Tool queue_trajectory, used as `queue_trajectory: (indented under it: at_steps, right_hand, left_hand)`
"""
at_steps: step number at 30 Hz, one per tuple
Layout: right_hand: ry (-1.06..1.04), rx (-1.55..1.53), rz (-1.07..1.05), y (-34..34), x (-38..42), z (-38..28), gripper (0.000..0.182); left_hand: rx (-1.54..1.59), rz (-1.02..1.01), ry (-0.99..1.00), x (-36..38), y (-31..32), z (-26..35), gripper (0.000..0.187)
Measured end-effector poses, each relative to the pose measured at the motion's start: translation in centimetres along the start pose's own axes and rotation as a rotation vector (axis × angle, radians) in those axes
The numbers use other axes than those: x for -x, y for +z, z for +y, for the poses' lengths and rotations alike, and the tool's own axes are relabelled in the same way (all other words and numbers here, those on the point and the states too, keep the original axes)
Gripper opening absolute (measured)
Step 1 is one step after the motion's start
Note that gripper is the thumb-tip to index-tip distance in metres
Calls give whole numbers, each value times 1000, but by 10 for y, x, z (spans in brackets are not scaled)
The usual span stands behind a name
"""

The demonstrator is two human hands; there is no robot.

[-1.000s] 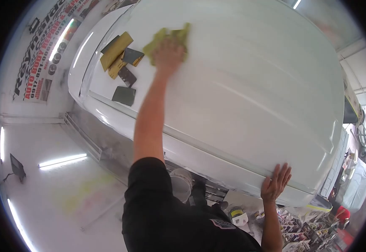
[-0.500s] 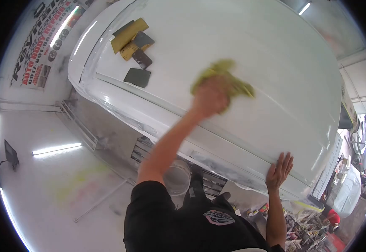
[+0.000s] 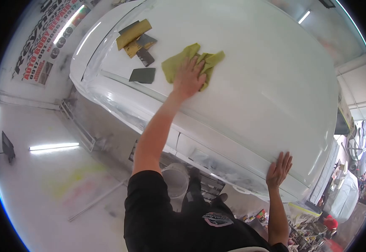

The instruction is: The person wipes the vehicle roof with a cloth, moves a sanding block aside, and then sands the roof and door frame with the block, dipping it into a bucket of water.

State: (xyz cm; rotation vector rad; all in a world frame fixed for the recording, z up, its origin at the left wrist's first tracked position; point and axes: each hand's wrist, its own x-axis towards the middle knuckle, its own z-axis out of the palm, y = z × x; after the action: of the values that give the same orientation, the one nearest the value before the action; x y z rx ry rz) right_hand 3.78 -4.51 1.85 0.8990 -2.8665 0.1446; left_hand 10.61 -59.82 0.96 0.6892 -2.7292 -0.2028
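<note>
Cloth (image 3: 174,67) lies partly hidden under left hand (image 3: 187,82), fingers (image 3: 190,65) spread; right hand (image 3: 278,173) likewise.

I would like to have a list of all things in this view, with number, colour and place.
Panel: one, white, across the middle
Cloth: one, yellow-green, on the panel's upper part
Sheets: at least five, tan and dark, left of the cloth
Bucket: one, whitish, below the panel
Banner: one, white with black and red print, upper left
Light tubes: at least four, white, left and upper right
Lamp: one, dark, far left
Clutter: uncountable, mixed colours, lower right
Shirt: one, black, bottom
Left hand: one, bare, on the cloth
Right hand: one, bare, on the panel's lower right
</note>
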Motion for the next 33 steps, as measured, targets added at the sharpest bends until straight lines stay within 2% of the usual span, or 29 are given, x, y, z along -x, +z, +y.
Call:
queue_trajectory:
  at_steps: [1, 6, 7, 10, 12, 14, 16, 19, 22, 24, 25, 28, 30, 33]
  right_hand:
    - [-9, -3, 8, -1, -1, 0, 63]
    - [-24, 12, 7, -2, -4, 0, 62]
    - [-32, 15, 9, 0, -3, 3, 62]
    - [-38, 16, 14, 2, 3, -1, 62]
    - [-55, 29, 29, -2, -3, 3, 62]
    - [-61, 37, 36, 4, 0, 3, 62]
    - [-56, 15, 36, 7, 3, 3, 60]
    - [-65, -7, 59, 8, -1, 4, 58]
    - [-75, -17, 79, 10, -1, 9, 58]
    - [-62, -15, 73, 10, 5, 9, 58]
    - [-58, -11, 64, 10, 3, 7, 58]
    - [-59, 28, 47, 8, 3, 6, 60]
    - [-59, 39, 53, 10, 2, 5, 61]
    - [-81, 37, 82, 15, 1, 8, 61]
  left_hand:
    - [-43, -49, -31, -13, -2, -16, 65]
    - [-116, 2, -356, -88, 20, -114, 68]
    - [-109, 8, -411, -94, 22, -118, 69]
    - [-183, 95, -417, -91, 32, -106, 70]
    - [-339, 80, -251, -70, 39, -70, 69]
    - [-249, 110, -125, -28, 56, -17, 64]
    - [-117, 40, 53, 34, 10, 54, 60]
    - [156, -18, 211, 79, -10, 54, 57]
    - [-13, -85, 46, 53, -22, -10, 54]
    - [53, 152, -215, 57, -13, -39, 56]
    - [6, 192, -225, 56, -6, -38, 56]
    - [-244, -4, -144, 90, 17, 30, 57]
    - [153, 58, 119, 133, -7, 91, 48]
    - [346, 71, 264, 183, -27, 98, 41]
